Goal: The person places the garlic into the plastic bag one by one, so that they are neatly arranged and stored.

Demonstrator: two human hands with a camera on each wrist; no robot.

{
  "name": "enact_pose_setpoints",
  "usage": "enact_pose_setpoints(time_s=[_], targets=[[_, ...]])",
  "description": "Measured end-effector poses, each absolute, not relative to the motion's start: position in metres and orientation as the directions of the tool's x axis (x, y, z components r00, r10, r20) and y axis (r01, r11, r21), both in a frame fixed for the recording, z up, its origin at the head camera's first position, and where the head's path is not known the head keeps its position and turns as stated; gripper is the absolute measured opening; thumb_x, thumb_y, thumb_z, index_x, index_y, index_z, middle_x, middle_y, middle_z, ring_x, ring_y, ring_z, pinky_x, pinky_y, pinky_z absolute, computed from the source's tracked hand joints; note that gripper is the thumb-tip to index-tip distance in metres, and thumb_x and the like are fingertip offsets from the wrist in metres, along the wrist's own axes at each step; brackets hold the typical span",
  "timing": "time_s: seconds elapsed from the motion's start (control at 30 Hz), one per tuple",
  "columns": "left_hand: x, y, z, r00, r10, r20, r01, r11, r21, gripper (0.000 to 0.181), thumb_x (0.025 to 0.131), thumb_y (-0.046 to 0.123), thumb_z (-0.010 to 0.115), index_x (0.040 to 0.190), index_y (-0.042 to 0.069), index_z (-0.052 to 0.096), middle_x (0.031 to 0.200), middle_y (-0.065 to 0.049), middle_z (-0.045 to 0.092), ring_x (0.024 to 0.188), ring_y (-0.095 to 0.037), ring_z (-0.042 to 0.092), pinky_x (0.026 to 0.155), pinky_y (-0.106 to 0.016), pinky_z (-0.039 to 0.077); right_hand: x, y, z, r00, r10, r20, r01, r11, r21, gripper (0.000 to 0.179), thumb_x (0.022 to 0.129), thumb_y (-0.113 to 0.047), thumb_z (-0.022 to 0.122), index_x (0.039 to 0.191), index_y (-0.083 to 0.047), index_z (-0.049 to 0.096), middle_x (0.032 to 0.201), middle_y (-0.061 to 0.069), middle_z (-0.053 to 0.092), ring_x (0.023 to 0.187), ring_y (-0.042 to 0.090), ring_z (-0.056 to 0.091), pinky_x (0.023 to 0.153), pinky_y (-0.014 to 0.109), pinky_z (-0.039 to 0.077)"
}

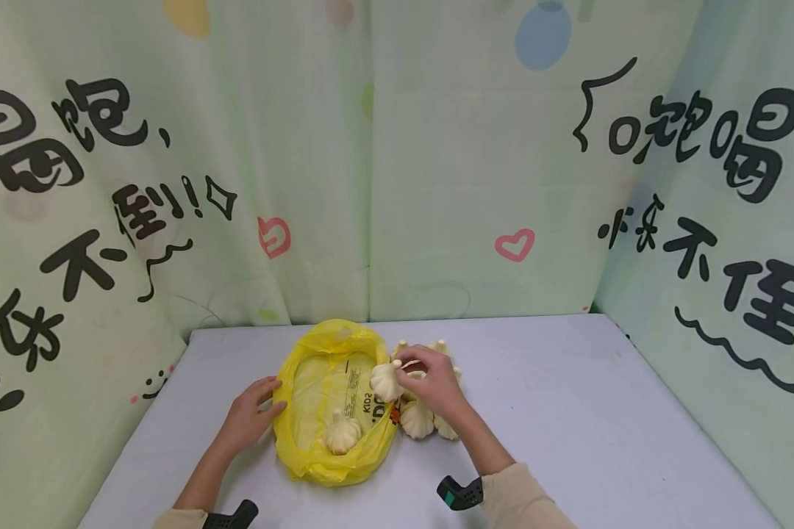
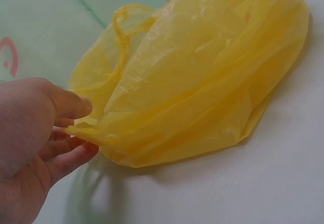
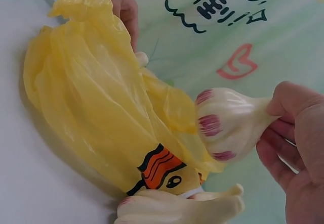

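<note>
A yellow plastic bag stands with its wide mouth facing up. My left hand holds the bag's left rim, thumb above and fingers below the edge in the left wrist view. One garlic bulb lies inside the bag near its front. By its stem, my right hand pinches another garlic bulb, pale with purple patches. That bulb overlaps the bag's right rim in the head view. Several more garlic bulbs are grouped just right of the bag, partly hidden under the right hand.
All of this sits on a white table. Behind it and along both sides hang pale green curtains with black lettering. Dark wrist devices are worn on both arms.
</note>
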State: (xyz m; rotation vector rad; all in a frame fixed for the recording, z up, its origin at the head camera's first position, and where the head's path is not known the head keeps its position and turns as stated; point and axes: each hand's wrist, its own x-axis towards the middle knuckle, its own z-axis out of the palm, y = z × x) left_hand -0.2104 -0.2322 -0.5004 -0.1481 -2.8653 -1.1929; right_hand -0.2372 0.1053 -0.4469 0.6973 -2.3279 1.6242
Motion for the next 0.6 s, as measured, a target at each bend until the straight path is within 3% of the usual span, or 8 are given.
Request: enact_pose_setpoints(time_s=[0.3,0.6], targets=[[-0.21,-0.232,-0.501,-0.996,0.063,0.056,0.084,0.701,0.708,0.049,0.095,0.015,0.061,0.138,-0.004,0.048,0.148,-0.025,0.039,0.128,-0.043,0.05,0.104,-0.052,0.046,-0.217,0.094,-0.422,-0.838,-0.245,0.488,-0.542,0.262,-0.799,0.014,0.079,0.011,0.064,0.092,0.008,0.067,0.094,0.022,0.069,0.085,0.036,0.067,0.074,0.035,0.062],[-0.21,-0.233,-0.5,-0.995,0.073,0.063,0.096,0.704,0.704,0.049,0.095,0.015,0.061,0.138,-0.004,0.047,0.148,-0.025,0.039,0.128,-0.043,0.051,0.103,-0.052,0.047,-0.214,0.086,-0.423,-0.828,-0.262,0.495,-0.553,0.241,-0.797,0.016,0.079,0.014,0.063,0.093,0.012,0.067,0.093,0.026,0.068,0.086,0.039,0.065,0.075,0.047,0.06]])
